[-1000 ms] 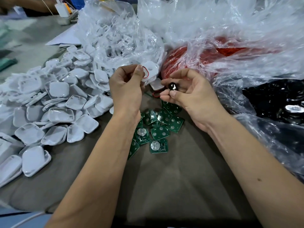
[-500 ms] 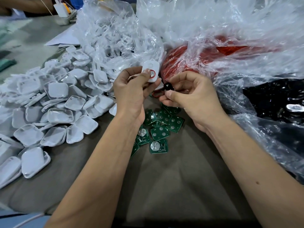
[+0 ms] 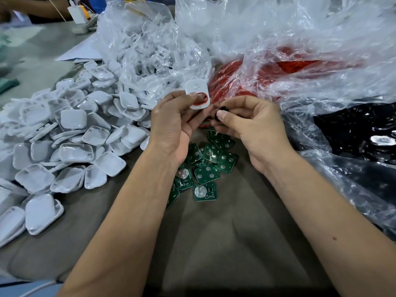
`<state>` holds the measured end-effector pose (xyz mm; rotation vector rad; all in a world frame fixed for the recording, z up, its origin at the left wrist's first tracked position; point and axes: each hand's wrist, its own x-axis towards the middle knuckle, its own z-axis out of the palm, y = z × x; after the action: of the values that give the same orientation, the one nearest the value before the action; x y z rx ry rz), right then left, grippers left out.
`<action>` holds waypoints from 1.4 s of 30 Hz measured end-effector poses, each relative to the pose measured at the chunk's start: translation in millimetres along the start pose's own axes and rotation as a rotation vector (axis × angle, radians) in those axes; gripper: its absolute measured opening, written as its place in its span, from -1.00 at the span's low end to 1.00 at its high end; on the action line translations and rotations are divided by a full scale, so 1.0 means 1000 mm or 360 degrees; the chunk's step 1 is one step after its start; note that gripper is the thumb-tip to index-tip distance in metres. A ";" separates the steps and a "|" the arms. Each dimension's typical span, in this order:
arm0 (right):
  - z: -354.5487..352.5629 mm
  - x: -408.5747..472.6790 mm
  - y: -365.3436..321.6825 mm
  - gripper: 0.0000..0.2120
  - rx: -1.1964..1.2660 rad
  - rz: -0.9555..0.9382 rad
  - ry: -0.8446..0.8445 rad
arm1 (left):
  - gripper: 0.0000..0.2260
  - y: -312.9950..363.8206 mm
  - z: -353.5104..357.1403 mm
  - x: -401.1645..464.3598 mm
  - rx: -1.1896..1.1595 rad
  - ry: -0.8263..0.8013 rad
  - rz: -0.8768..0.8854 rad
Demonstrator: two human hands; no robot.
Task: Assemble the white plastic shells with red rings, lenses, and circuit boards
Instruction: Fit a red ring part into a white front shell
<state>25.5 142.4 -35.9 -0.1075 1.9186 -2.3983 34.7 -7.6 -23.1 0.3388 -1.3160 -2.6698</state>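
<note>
Grey table [image 3: 225, 243]; boards [image 3: 206, 168] partly under wrists, lens [image 3: 219, 112] half-hidden.

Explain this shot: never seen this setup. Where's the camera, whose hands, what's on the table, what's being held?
There is no machine here. A person works with bare hands, and the single picture comes from a wide-angle camera worn on their head, looking forward and down, so both forearms reach in from the bottom.

The left hand holds a white shell that already has a red ring seated in it. The right hand pinches a small black lens right beside the shell.

On the grey table, a heap of white shells lies to the left and green circuit boards lie under the hands. Behind are clear plastic bags: one of white parts, one of red rings, and one of black parts at the right.
</note>
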 end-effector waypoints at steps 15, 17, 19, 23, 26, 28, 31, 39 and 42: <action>0.007 0.002 -0.002 -0.93 0.0507 0.0135 0.0153 | -0.69 0.005 -0.001 -0.004 0.0143 -0.0210 -0.0205; 0.006 0.001 -0.004 -0.92 0.0540 0.0164 0.0122 | -0.70 0.003 -0.001 -0.003 0.0196 -0.0165 -0.0206; 0.003 0.002 -0.005 -0.91 0.0545 0.0192 0.0085 | -0.80 0.001 -0.002 -0.003 0.0308 -0.0115 -0.0154; -0.001 0.002 -0.007 -0.86 0.0547 0.0206 0.0050 | -0.97 -0.002 -0.002 -0.004 0.0461 -0.0078 -0.0045; 0.000 0.003 -0.007 -0.90 0.0534 0.0201 0.0062 | -0.96 -0.005 0.000 -0.006 0.0541 -0.0078 -0.0010; 0.000 0.003 -0.005 -0.93 0.0502 0.0180 0.0080 | -0.96 -0.006 0.001 -0.006 0.0562 -0.0063 0.0008; 0.002 0.002 -0.003 -0.85 0.0410 0.0127 0.0111 | -0.94 -0.008 0.002 -0.007 0.0604 -0.0035 0.0028; 0.004 0.002 -0.002 -0.77 0.0250 0.0107 0.0186 | -0.85 -0.012 0.007 -0.012 0.0747 -0.0066 0.0199; 0.004 0.003 -0.003 -0.75 0.0251 0.0125 0.0188 | -0.87 -0.013 0.008 -0.012 0.0725 -0.0067 0.0203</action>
<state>23.1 139.3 -32.0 0.1183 1.7331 -2.5435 44.1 9.2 -27.2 0.2376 -1.8858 -2.2647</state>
